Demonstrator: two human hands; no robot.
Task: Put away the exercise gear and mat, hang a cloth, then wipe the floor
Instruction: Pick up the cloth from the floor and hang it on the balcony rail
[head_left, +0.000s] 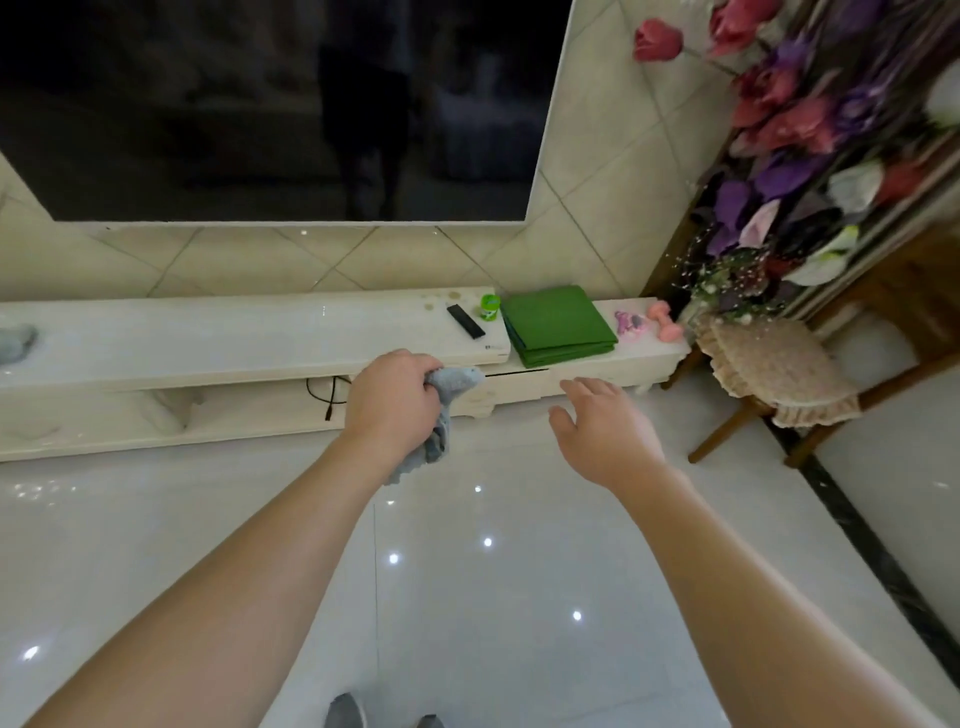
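grey cloth (456, 383) is bunched in the left hand (392, 408), whose fingers curl round its upper part. one end pokes out to the right of the fist and the rest hangs below it, above the white tiled floor (493, 597). the right hand (605, 436) hovers beside it, fingers spread, holding nothing. beyond both, the folded green mat (558, 325) lies at the right end of the low white cabinet (234, 338), with a pink dumbbell (665, 323) near the right corner and a black remote (466, 321) just left of the mat.
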